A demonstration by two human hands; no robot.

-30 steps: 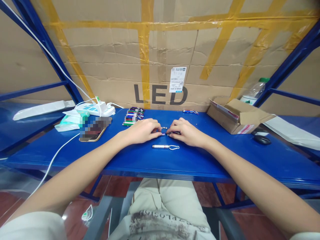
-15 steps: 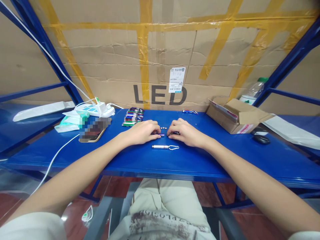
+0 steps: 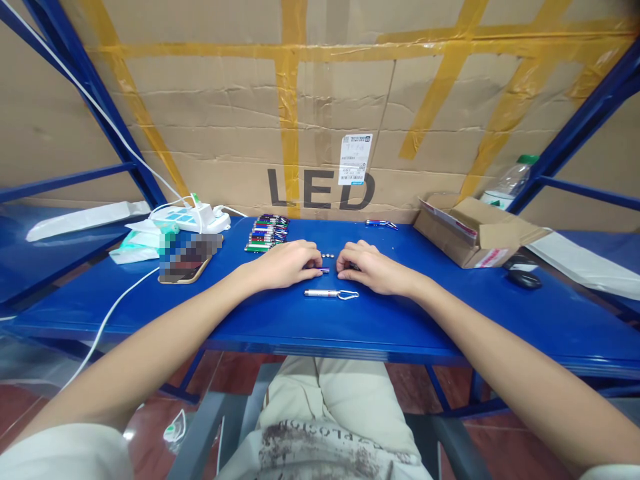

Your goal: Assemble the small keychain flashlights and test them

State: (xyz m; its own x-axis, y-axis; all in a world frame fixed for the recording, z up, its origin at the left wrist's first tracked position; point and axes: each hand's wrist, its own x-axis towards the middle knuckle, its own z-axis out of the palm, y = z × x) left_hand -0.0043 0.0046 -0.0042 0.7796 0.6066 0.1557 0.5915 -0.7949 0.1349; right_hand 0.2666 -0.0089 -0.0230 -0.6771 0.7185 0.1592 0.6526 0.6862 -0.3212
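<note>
The left fingers (image 3: 311,273) partly hide a purple tube (image 3: 325,271).

Beyond the grip stands a tan corrugated-cardboard wall (image 3: 220,113), crossed by glossy yellow packing tape (image 3: 287,100) and marked with black "LED" lettering (image 3: 309,190). Slanting blue-painted posts (image 3: 107,110) flank the grip; beneath it spreads a shiny, flat blue table (image 3: 280,320), and lower, a dark-red tiled floor (image 3: 505,447).

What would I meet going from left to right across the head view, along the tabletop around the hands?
Phone, left hand, small silver discs, right hand, open cardboard box.
</note>
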